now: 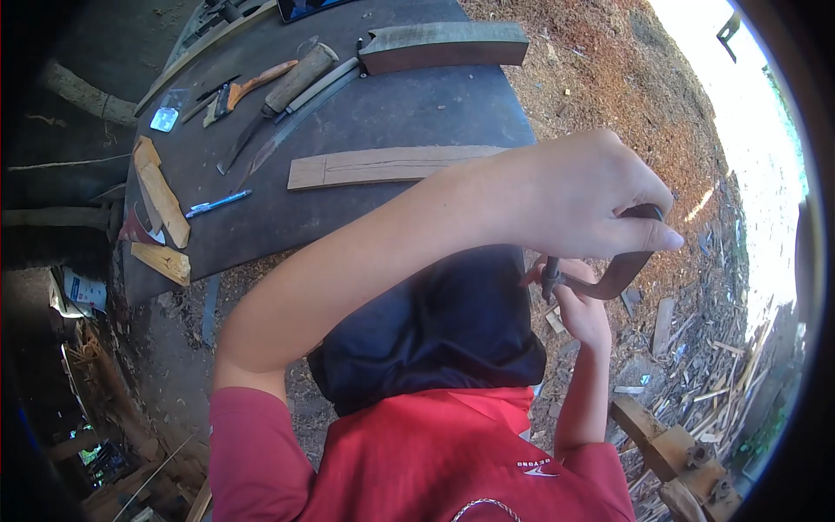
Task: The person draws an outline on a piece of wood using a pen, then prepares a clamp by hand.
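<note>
My left hand [613, 200] is closed on the upper part of a dark metal C-clamp [622, 272], beyond the table's right edge. Below it, my right hand [581, 315] has its fingers curled around the clamp's screw end, partly behind the metal. My left forearm crosses in front of a flat wooden strip [374, 167] with pencilled lines along it, which lies on the dark table [417, 109]. The strip's right end is hidden by that arm.
A thick wood block [444, 48] stands at the table's far edge. Left of it lie a wooden mallet [300, 78], a brush [252, 85] and chisel-like tools. A blue pen [217, 203] lies near wood offcuts [161, 196]. Shavings [600, 78] cover the ground; timber [674, 452] is lower right.
</note>
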The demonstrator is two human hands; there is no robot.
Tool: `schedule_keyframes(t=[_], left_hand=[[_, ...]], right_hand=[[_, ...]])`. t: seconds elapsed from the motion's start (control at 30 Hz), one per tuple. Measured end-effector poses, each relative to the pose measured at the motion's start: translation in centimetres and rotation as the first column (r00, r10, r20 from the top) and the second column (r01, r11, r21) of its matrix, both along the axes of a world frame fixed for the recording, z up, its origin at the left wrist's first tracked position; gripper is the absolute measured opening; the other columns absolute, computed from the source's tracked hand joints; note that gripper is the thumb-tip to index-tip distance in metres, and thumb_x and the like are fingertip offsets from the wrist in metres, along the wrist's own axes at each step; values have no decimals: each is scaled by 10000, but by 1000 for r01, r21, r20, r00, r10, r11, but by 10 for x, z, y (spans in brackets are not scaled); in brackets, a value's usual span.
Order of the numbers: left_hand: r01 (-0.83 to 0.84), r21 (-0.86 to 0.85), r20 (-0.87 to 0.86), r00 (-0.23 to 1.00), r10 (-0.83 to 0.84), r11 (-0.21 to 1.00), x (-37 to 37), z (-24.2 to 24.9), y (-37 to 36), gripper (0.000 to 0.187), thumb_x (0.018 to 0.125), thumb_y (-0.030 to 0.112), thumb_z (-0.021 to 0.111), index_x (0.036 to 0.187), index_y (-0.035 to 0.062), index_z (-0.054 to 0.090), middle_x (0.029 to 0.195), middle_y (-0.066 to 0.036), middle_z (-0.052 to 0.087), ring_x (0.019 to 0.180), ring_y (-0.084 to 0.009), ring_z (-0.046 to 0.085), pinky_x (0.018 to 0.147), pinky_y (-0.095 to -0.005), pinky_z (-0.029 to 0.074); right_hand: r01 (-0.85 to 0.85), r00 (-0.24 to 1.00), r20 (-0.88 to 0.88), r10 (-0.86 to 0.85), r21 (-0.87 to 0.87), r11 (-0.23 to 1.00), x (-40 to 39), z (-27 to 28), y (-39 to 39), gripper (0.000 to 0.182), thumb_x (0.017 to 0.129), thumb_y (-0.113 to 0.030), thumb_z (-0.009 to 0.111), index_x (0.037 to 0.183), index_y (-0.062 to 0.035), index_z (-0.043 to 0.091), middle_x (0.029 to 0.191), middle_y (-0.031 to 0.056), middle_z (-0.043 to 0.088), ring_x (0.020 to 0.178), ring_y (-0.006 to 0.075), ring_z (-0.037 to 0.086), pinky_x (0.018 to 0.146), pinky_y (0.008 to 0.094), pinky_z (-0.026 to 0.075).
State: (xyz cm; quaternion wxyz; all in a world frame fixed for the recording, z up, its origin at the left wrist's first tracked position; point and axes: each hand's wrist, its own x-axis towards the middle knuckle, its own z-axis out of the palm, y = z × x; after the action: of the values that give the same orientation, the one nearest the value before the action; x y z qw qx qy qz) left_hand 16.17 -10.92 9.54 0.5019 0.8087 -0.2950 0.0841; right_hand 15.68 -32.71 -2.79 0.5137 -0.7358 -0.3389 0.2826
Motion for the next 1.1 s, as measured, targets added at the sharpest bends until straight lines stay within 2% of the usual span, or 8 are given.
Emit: schedule_keyframes(t=[0.13, 0.33, 0.53, 0.67, 0.73, 0.83, 1.0, 1.1], left_hand=[[43, -6, -19, 999, -43, 999, -4, 1, 1, 399, 993, 379, 672, 866, 2, 695, 660, -169, 650, 627, -292, 691, 590, -378, 527], [-99, 80, 93, 991, 91, 992, 0, -3, 2, 380, 991, 370, 662, 835, 24, 674, 664, -154, 652, 647, -324, 689, 596, -401, 526], [-237, 208, 292, 941, 171, 949, 1, -14, -8, 359, 992, 376, 636, 816, 65, 622, 670, -131, 637, 679, -342, 686, 606, -447, 531], [-320, 219, 329, 913, 239, 922, -3, -14, -13, 342, 992, 370, 632, 825, 72, 614, 674, -122, 639, 668, -342, 681, 606, -463, 534], [-362, 156, 334, 895, 296, 919, -3, -10, -12, 337, 982, 368, 652, 823, 72, 621, 657, -118, 635, 652, -344, 676, 594, -462, 527], [-387, 83, 265, 897, 354, 918, -2, -1, -7, 337, 967, 368, 663, 854, 52, 676, 672, -151, 661, 685, -349, 708, 643, -454, 562], [-340, -101, 97, 932, 349, 935, -5, 16, 1, 371, 957, 385, 668, 868, 29, 719, 668, -176, 665, 696, -367, 713, 671, -444, 569], [-312, -110, 63, 946, 319, 944, -9, 20, 0, 386, 955, 402, 666, 873, 31, 728, 670, -178, 669, 694, -375, 709, 678, -448, 567]], right_hand=[[26, 990, 141, -3, -161, 987, -1, 13, -1, 143, 880, -57, 604, 975, 4, 693, 866, 122, 654, 843, 258, 618, 791, 387, 477], [413, 859, 376, -348, -106, 904, -13, 7, 11, 203, 1015, -157, 559, 962, 19, 644, 758, 86, 608, 703, 220, 573, 682, 356, 445], [510, 793, -331, -511, -98, 855, -30, 7, 19, 297, 1090, -241, 474, 975, -15, 629, 645, -30, 418, 599, 80, 397, 563, 284, 334], [582, 420, -886, -198, 96, 808, -40, -4, 16, 209, 1099, -243, 475, 1040, -72, 580, 770, -5, 513, 633, 101, 451, 630, 275, 385], [673, 234, -965, 121, 250, 696, -48, -19, 16, 158, 1099, -242, 498, 1123, -107, 576, 949, 21, 593, 740, 135, 527, 725, 317, 447], [793, 213, -971, 109, 237, 561, -58, -26, 25, 139, 1074, -213, 555, 1172, -119, 588, 1006, 15, 612, 822, 151, 544, 766, 344, 456], [523, 747, -663, -50, 540, 659, -44, -56, 17, 210, 940, -88, 733, 1133, -82, 653, 1106, 102, 688, 1076, 215, 636, 960, 393, 499], [582, 809, -253, -530, 230, 780, -33, -47, 4, 219, 923, -42, 724, 1137, -41, 680, 1082, 115, 701, 1040, 209, 652, 912, 402, 515]])
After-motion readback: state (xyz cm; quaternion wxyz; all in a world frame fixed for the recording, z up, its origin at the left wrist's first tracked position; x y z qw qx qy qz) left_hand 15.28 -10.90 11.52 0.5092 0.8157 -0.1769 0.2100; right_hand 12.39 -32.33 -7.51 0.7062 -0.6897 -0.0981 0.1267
